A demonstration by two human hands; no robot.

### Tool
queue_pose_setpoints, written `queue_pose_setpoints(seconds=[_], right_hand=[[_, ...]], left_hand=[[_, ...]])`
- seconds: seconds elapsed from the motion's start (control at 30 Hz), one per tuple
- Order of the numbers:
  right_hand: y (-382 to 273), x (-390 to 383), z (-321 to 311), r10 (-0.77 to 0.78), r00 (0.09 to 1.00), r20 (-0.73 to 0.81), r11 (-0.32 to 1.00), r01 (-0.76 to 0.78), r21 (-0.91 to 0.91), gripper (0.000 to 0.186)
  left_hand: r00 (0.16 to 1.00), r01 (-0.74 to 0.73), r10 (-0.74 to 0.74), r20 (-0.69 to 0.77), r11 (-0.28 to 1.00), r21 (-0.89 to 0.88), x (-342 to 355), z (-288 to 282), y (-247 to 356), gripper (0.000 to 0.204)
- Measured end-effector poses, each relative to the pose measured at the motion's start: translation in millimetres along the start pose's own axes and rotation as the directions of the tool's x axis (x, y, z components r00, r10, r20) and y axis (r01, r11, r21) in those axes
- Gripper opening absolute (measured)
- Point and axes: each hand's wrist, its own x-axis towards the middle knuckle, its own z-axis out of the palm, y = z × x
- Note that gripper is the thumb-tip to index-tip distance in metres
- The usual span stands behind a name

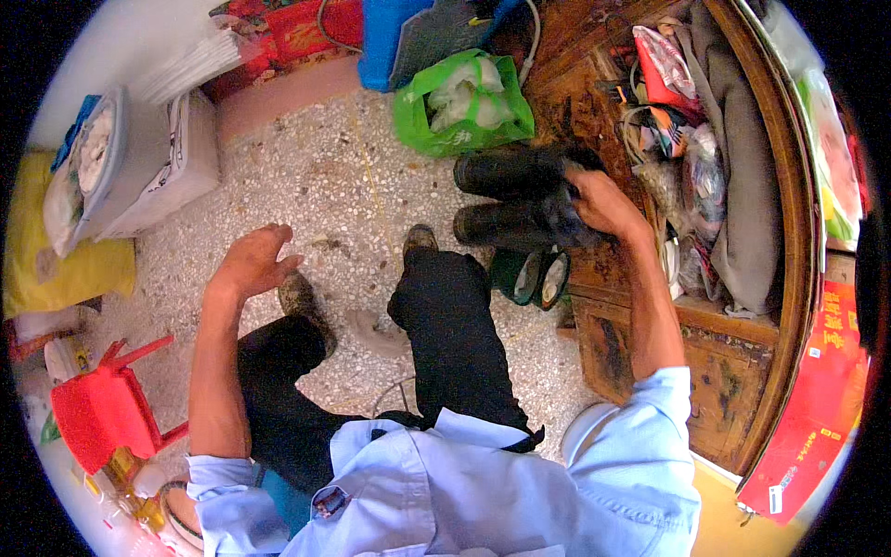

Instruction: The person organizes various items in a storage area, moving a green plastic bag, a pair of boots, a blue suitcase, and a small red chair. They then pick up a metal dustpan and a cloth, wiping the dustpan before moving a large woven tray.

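Observation:
My right hand (603, 201) is closed on the upper part of a pair of black boots (506, 223), at the front of the wooden cabinet. The boots lie side by side in the view, with their rounded ends pointing left. My fingertips are partly lost against the dark material. Below the boots, a pair of dark green shoes with pale insides (529, 278) stands by the cabinet. Over the speckled floor on the left hangs my left hand (260, 263), empty, its thumb and fingers apart, just above my left shoe (302, 302).
A green plastic bag (510, 102) stands beyond the boots, near a blue container (376, 46). The wooden cabinet (668, 343) at right holds bags and grey cloth (747, 186). A white box (190, 167) and a red plastic chair (97, 413) are on the left.

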Motion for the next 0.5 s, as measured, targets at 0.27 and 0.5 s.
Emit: queue_pose_setpoints(seconds=[0.27,0.5], right_hand=[[-6,86,26,0.059,0.992,0.11,0.997,-0.053,-0.061,0.063],[5,114,21,-0.115,0.987,0.109,0.991,0.121,-0.05,0.04]], left_hand=[[1.0,-0.018,0.018,0.013,1.0,0.01,1,-2,4,0.035],[0.998,-0.012,0.012,0.053,1.0,-0.005,9,-4,15,0.033]])
